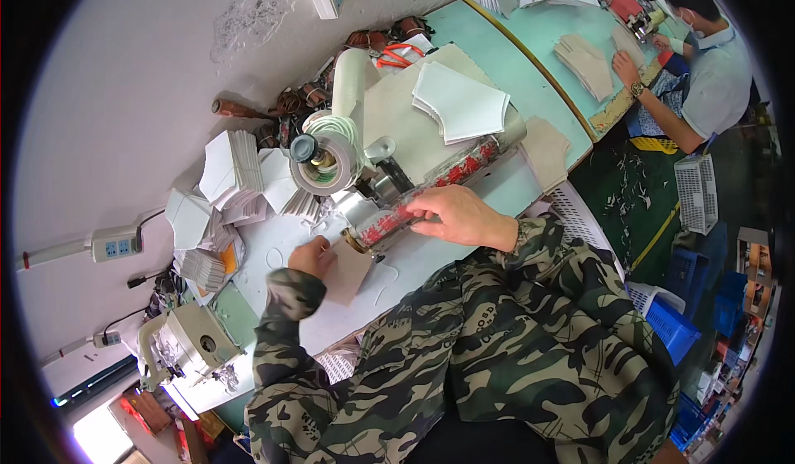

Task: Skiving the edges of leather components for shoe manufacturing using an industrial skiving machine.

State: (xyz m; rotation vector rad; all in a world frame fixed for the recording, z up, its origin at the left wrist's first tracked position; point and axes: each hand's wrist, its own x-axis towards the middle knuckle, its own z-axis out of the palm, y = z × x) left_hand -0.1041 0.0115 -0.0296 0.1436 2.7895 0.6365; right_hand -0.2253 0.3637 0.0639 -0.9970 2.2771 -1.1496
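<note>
Left hand (310, 257), camouflage sleeve, pinches a tan cut piece (348, 272) between thumb and fingers; grip pressed together on its near edge, likely to steady it flat on the white worktop (397, 286).

Right hand (455, 216) lies just beyond the tan piece, fingers spread and curled over a long clear roller (431, 187) flecked with red. Grip rests on top of it, not wrapped around; looks like downward pressure to keep the roller seated.

At the roller's left end: a tape reel (325, 164) on a spindle, touching the roller housing.

Left of the reel: fanned stacks of white cut pieces (228, 174), within reach of the left hand, probably staged as supply. Beyond the roller, another white stack (460, 100) on a tan board.

Further beyond: orange-handled scissors (399, 54) against the wall.

Far right of the roller: a second, teal worktop (513, 58) where another person (704, 75) handles tan pieces. Floor beside it carries scraps and blue crates (675, 327). Pale wall with a power strip (116, 243), left of the reel.
</note>
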